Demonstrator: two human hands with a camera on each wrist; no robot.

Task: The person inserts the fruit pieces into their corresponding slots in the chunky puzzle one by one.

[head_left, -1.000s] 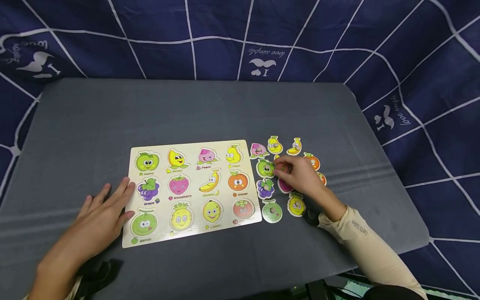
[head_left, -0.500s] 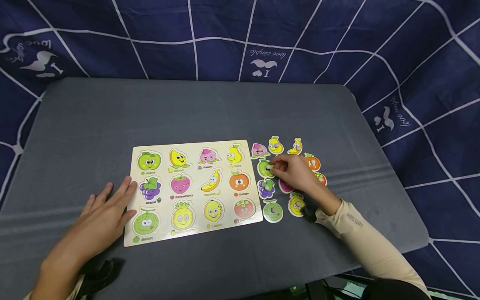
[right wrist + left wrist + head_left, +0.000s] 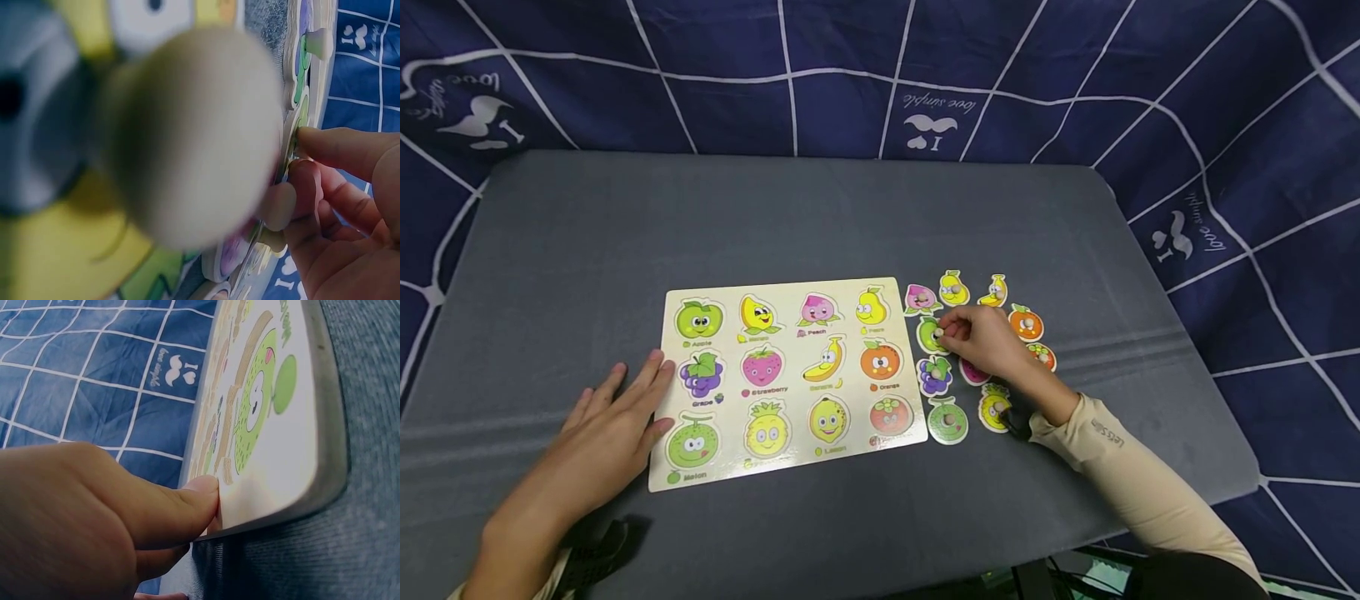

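A wooden fruit puzzle board point(image 3: 790, 450) lies on the table, its printed recesses showing apple, peach, melon and other fruit. My left hand point(image 3: 591, 450) rests at its left edge with the fingers extended; in the left wrist view the thumb point(image 3: 187, 509) touches the board's side near the melon picture. Right of the board, my right hand point(image 3: 988, 340) pinches at the knob of the green apple puzzle piece point(image 3: 926, 335), which sits on the table. The fingers partly cover that piece. In the right wrist view, thumb and forefinger point(image 3: 305, 181) meet at a green piece's surface.
Other knobbed pieces surround the right hand: peach point(image 3: 921, 300), pear point(image 3: 954, 288), banana point(image 3: 994, 291), orange point(image 3: 1026, 322), grape point(image 3: 934, 377), melon point(image 3: 947, 421) and pineapple point(image 3: 993, 407). A large blurred knob point(image 3: 194, 137) fills the right wrist view. A blue checked cloth point(image 3: 842, 108) hangs behind the grey table point(image 3: 790, 217).
My right hand has shifted slightly left, from beside the apple piece onto its knob. The left hand stays at the board's edge.
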